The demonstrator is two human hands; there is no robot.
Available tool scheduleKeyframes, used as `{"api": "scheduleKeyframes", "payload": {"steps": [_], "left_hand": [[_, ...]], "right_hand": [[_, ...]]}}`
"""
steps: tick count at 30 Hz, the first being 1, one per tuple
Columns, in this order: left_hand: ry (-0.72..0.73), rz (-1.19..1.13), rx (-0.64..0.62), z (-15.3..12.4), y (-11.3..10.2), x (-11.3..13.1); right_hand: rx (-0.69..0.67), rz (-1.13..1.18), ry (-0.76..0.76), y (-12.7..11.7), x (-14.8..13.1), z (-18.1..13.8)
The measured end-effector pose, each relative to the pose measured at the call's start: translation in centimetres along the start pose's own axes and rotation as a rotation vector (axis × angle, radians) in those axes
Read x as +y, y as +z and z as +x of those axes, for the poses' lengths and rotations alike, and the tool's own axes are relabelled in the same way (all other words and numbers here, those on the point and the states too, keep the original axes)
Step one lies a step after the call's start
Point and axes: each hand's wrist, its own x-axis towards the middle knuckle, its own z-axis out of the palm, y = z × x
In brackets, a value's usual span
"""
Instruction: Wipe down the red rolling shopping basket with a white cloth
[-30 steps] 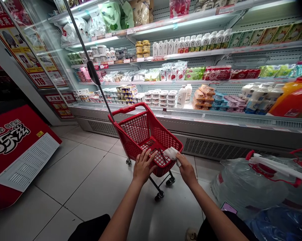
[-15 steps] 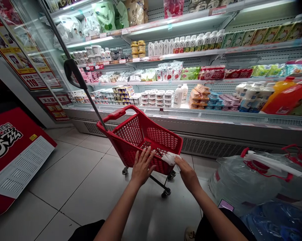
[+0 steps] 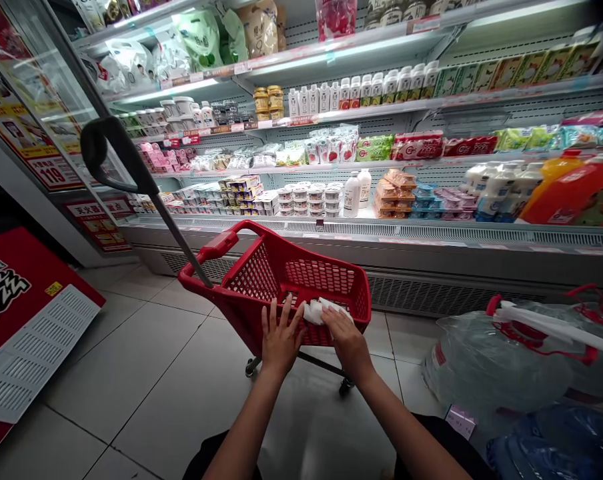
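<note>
Both hands low at a red shopping cart [image 3: 246, 320], which stands on the tiled floor [image 3: 146, 380] ahead of the person, just in front of a refrigerated display case [image 3: 481, 270].

Left hand [image 3: 281, 337]: grip apart, fingers spread, laid on the near side of the basket around the rim. Nothing held in it.

Right hand [image 3: 349, 340]: grip clamped on a crumpled white cloth [image 3: 313, 311], fingers close together over it; thumb hidden. Cloth sits at the near rim, between the two hands — its left end close by the left fingertips. Hands near each other, not touching.

Basket has mesh walls. Gray pole [image 3: 179, 235] slants up and left from the handle end, with a black loop handle [image 3: 131, 160] partway along. Casters [image 3: 346, 387] show below.

In the case, lowest level: stacked lidded cups [image 3: 309, 200], two white bottles [image 3: 352, 195] beside them, orange jugs [image 3: 571, 190] farther right.

To the right on the floor: large clear water jugs [image 3: 496, 360] — red handles, plastic wrap. A phone [image 3: 460, 421] near the person's right knee. Far left: red cabinet [image 3: 56, 340] with a white vent panel.
</note>
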Motion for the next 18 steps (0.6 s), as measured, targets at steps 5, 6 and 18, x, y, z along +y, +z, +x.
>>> {"api": "scheduleKeyframes", "payload": {"steps": [5, 6, 18], "left_hand": [[0.044, -0.013, -0.029, 0.9, -0.9, -0.5], [0.058, -0.015, -0.035, 1.2, -1.1, -0.8], [0.005, 0.004, 0.025, 1.6, -1.8, -1.0]], "right_hand": [[0.000, 0.036, 0.013, -1.2, 2.3, -0.6], [0.010, 0.039, 0.060, -1.7, 3.4, -1.1], [0.011, 0.053, 0.333, -3.2, 7.2, -2.8]]}}
